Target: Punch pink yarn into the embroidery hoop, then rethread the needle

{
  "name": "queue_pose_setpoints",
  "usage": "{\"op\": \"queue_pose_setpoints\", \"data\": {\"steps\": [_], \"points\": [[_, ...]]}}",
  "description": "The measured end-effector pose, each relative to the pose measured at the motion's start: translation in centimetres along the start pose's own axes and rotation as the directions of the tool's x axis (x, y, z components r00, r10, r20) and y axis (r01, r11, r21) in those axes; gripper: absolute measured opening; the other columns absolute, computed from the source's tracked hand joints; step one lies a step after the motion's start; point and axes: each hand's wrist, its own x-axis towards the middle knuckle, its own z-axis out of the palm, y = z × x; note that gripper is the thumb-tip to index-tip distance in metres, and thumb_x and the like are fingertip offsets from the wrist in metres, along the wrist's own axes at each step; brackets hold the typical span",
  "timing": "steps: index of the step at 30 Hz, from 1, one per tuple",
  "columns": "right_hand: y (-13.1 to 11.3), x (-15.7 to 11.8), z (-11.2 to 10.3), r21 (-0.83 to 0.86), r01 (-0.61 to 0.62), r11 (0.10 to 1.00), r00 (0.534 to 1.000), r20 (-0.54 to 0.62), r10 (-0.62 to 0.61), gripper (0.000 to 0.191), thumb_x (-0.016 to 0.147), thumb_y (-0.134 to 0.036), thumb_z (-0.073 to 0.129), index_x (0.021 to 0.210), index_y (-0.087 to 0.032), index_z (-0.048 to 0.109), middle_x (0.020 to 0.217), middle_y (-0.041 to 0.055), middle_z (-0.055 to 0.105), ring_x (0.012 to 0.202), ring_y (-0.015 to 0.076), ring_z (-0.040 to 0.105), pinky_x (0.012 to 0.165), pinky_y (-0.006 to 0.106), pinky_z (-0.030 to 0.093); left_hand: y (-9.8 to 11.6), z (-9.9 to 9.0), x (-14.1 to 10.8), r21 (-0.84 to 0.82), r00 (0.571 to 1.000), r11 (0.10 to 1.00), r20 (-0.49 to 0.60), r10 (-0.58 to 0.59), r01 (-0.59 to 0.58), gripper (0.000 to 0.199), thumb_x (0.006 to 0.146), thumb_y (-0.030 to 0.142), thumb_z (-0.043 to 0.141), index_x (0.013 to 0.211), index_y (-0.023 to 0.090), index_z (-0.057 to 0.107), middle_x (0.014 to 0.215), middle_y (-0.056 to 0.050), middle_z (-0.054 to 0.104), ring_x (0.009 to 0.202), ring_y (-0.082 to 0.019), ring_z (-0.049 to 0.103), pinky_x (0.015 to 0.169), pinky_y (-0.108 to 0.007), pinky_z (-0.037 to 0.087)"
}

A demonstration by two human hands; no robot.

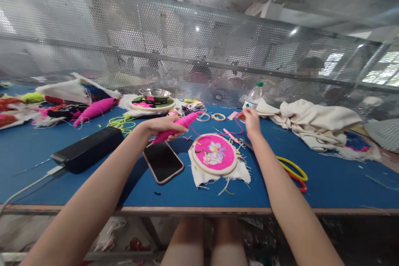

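Note:
My left hand (166,126) is wrapped round a pink yarn spool (188,119), held slanted above a phone (163,162). A strand of pink yarn (205,134) runs loosely from the spool across to my right hand (250,121), whose fingers are pinched together on it near a bottle. Between my forearms lies an embroidery hoop (195,161) with white fabric, stitched in bright pink with a pale flower. Just behind it is a slim pink tool (230,135). Scissors (294,169) with yellow and red handles lie partly hidden beneath my right forearm.
At left sits a black box (89,147) with a white cable. Another pink spool (96,110) rests among yarn scraps. Behind are a metal bowl (156,93), small hoops (218,117) and a green-capped bottle (256,93). Cream fabric (318,118) is heaped right. A perforated metal screen (124,37) backs the table.

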Motion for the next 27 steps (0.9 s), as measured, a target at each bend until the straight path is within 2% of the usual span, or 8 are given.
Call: {"op": "queue_pose_setpoints", "data": {"steps": [3, 5, 7, 9, 12, 17, 23, 27], "points": [[0.1, -4.6, 5.8, 0.047, -0.067, 0.997, 0.97, 0.239, 0.054, 0.018, 0.086, -0.036, 0.061, 0.08, -0.019, 0.056, 0.073, -0.0001, 0.066, 0.069, 0.0138, 0.065, 0.069, 0.029, 0.054, 0.4, 1.2, 0.3, -0.02, 0.997, 0.999, 0.068, 0.028, -0.026, 0.029, 0.073, 0.033, 0.071, 0.052, 0.017, 0.058, 0.046, -0.003, 0.052, 0.037, -0.01, 0.046, 0.037, -0.022, 0.039], [0.1, -7.7, 8.6, 0.13, -0.216, 0.968, 0.838, 0.534, 0.115, 0.018, 0.087, -0.039, 0.058, 0.088, -0.021, 0.056, 0.076, -0.0004, 0.066, 0.069, 0.0126, 0.064, 0.069, 0.027, 0.052, 0.6, 1.8, 0.4, -0.069, 0.994, 0.997, 0.094, 0.048, -0.042, 0.03, 0.074, 0.034, 0.07, 0.053, 0.017, 0.057, 0.046, -0.003, 0.052, 0.036, -0.01, 0.046, 0.037, -0.022, 0.039], [0.0, -9.8, 9.9, 0.065, -0.356, 0.932, 0.731, 0.641, 0.235, 0.026, 0.087, -0.046, 0.055, 0.082, -0.02, 0.054, 0.063, -0.0026, 0.058, 0.053, 0.0111, 0.056, 0.054, 0.023, 0.048, 0.7, 1.9, 0.4, -0.116, 0.993, 0.992, 0.099, 0.057, -0.046, 0.028, 0.074, 0.034, 0.071, 0.056, 0.017, 0.058, 0.046, -0.002, 0.052, 0.037, -0.01, 0.046, 0.037, -0.022, 0.04], [-0.3, -10.6, 10.0, -0.026, -0.416, 0.909, 0.687, 0.646, 0.333, 0.031, 0.084, -0.046, 0.059, 0.071, -0.019, 0.051, 0.05, -0.0065, 0.045, 0.038, 0.007, 0.04, 0.038, 0.019, 0.034, 0.7, 1.7, 0.2, -0.108, 0.993, 0.993, 0.104, 0.047, -0.035, 0.027, 0.073, 0.035, 0.072, 0.057, 0.017, 0.059, 0.047, -0.002, 0.053, 0.037, -0.01, 0.046, 0.038, -0.022, 0.04], [-1.0, -9.6, 8.7, -0.057, -0.419, 0.906, 0.703, 0.611, 0.364, 0.033, 0.078, -0.037, 0.067, 0.061, -0.018, 0.046, 0.047, -0.0086, 0.036, 0.034, 0.0027, 0.025, 0.032, 0.016, 0.017, 0.6, 1.3, 0.2, 0.01, 0.986, 1.0, 0.163, -0.023, 0.022, 0.03, 0.073, 0.037, 0.072, 0.055, 0.017, 0.058, 0.048, -0.002, 0.055, 0.037, -0.01, 0.044, 0.037, -0.023, 0.039], [-2.1, -6.7, 6.5, -0.015, -0.45, 0.893, 0.741, 0.551, 0.383, 0.036, 0.079, -0.034, 0.066, 0.058, -0.019, 0.04, 0.046, -0.0093, 0.034, 0.035, 0.0013, 0.019, 0.031, 0.014, 0.014, -0.1, 1.2, 0.7, 0.124, 0.964, 0.982, 0.207, -0.165, 0.141, 0.027, 0.066, 0.036, 0.077, 0.057, 0.018, 0.059, 0.047, 0.0, 0.055, 0.037, -0.01, 0.045, 0.037, -0.023, 0.036], [-2.3, -4.0, 3.9, 0.037, -0.456, 0.889, 0.809, 0.434, 0.396, 0.038, 0.08, -0.029, 0.064, 0.057, -0.02, 0.034, 0.044, -0.0109, 0.03, 0.033, 0.0005, 0.017, 0.029, 0.012, 0.014, -0.3, 0.9, 1.0, 0.029, 1.0, 0.999, 0.003, -0.027, 0.027, 0.03, 0.072, 0.037, 0.072, 0.056, 0.016, 0.058, 0.047, -0.002, 0.055, 0.039, -0.01, 0.048, 0.04, -0.021, 0.039], [-1.9, -3.4, 3.4, 0.033, -0.45, 0.892, 0.819, 0.413, 0.398, 0.04, 0.078, -0.029, 0.066, 0.057, -0.02, 0.033, 0.046, -0.0109, 0.03, 0.033, 0.0005, 0.019, 0.029, 0.011, 0.014, -0.8, 0.6, 2.2, -0.152, 0.977, 0.983, -0.202, 0.072, -0.104, 0.021, 0.074, 0.031, 0.071, 0.064, 0.015, 0.062, 0.048, -0.005, 0.058, 0.038, -0.011, 0.051, 0.036, -0.019, 0.04]]}}
